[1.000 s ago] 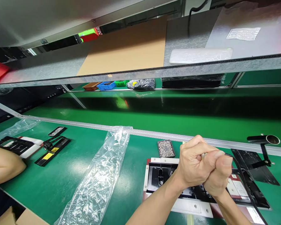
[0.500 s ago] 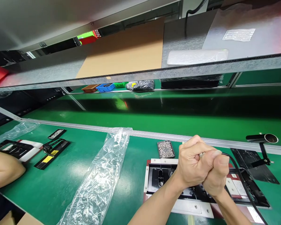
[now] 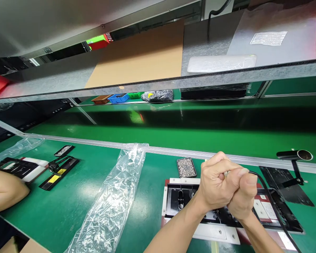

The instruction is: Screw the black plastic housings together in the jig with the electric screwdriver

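Both of my hands are closed and pressed together above a black panel (image 3: 171,200) in a red-and-white frame. My left hand (image 3: 216,182) is on the left, its fingers folded against the other hand. My right hand (image 3: 242,195) has its thumb on top. A black cable (image 3: 270,196) comes out of the grip on the right and runs down to the lower right. Between the fingers shows a small pale bit that I cannot make out; the rest of what is held is hidden. Just beyond the panel lies a small black tray of screws (image 3: 186,167).
A clear plastic bag (image 3: 107,203) lies left of the panel. At right a black tube on a bracket (image 3: 295,155) stands on a dark plate. Another person's arm (image 3: 7,189) is at far left, near a black bar with a yellow label (image 3: 58,174). A shelf edge (image 3: 152,83) crosses above.
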Tool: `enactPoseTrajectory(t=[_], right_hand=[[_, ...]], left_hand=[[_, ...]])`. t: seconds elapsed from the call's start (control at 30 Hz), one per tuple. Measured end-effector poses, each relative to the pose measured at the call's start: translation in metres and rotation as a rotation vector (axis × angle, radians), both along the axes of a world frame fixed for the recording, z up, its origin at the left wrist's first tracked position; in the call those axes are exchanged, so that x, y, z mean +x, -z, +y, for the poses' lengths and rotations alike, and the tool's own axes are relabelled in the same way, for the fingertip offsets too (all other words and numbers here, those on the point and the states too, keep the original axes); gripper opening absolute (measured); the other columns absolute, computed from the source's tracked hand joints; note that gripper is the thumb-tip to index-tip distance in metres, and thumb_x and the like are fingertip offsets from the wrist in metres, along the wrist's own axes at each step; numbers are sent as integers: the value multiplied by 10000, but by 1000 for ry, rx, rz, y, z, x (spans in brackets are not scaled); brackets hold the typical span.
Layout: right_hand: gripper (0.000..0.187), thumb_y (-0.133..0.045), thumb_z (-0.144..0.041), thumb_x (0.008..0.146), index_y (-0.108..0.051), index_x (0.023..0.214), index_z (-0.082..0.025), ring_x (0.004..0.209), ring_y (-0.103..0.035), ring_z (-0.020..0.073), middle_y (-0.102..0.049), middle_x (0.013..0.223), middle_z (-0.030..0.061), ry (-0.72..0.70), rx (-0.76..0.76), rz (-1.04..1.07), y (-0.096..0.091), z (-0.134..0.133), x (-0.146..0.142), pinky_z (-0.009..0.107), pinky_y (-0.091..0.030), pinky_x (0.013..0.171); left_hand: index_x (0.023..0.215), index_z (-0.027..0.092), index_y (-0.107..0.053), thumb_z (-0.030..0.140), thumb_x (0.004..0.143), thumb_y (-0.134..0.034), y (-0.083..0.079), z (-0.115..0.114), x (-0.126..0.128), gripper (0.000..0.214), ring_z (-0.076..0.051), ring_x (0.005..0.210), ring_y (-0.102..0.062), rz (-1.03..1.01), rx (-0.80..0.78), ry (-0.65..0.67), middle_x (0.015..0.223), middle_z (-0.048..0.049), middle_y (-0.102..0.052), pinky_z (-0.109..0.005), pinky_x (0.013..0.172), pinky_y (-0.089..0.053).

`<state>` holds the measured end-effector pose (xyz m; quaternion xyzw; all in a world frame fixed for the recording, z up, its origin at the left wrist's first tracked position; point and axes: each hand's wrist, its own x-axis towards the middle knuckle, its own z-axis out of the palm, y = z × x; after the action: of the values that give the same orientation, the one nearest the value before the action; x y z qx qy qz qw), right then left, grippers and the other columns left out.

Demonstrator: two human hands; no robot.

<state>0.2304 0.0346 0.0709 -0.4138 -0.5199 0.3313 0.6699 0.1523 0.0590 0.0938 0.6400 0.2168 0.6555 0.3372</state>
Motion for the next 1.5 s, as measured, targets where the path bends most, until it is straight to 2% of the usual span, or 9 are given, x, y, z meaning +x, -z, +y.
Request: enactPoseTrajectory(t=[0.23,0.33,0.6,0.93,1.2,1.5], right_hand=[[781,-362,-830,984,-596,590,-198,546,-576,208,-587,586,64,-29,-36,20,4,-1,1,334,-519,489],[783,-361,-832,986,-594,584,-201,533,-576,206,-588,579,61,-27,-35,22,3,-1,0,334,-519,484],[758,-386,-796,991,-599,582,-195,526,-568,202,-583,575,58,-20,-35,17,7,-1,3,332,-511,490],[798,-307,-813,1006,-601,597,-195,543,-557,202,-573,584,62,-37,-52,18,12,0,4,337,-502,508],[761,-357,-800,1000,-584,588,-201,536,-543,199,-552,570,53,-14,-22,14,8,0,3,329,-480,488],[753,-391,-801,992,-589,589,-197,514,-523,197,-488,527,37,-3,2,6,2,-1,1,325,-485,478]], left_hand=[[778,185,-789,538,1049,-641,1,1,1,469,-150,672,-617,-9,16,-1,734,-47,-762,-287,608,-529],[770,193,-787,567,1050,-619,1,1,1,497,-153,670,-620,12,-7,0,736,-47,-763,-296,609,-534],[763,198,-779,518,1054,-621,1,0,1,461,-150,668,-620,7,2,-4,743,-46,-753,-293,614,-539],[758,194,-773,490,1047,-647,0,0,0,432,-145,670,-610,-10,15,1,729,-40,-751,-277,611,-538],[738,197,-771,552,1037,-627,1,0,2,486,-148,655,-613,10,-7,-7,721,-45,-739,-284,596,-538],[768,192,-762,422,1056,-634,1,0,0,391,-144,683,-609,-13,14,13,753,-39,-751,-283,623,-526]])
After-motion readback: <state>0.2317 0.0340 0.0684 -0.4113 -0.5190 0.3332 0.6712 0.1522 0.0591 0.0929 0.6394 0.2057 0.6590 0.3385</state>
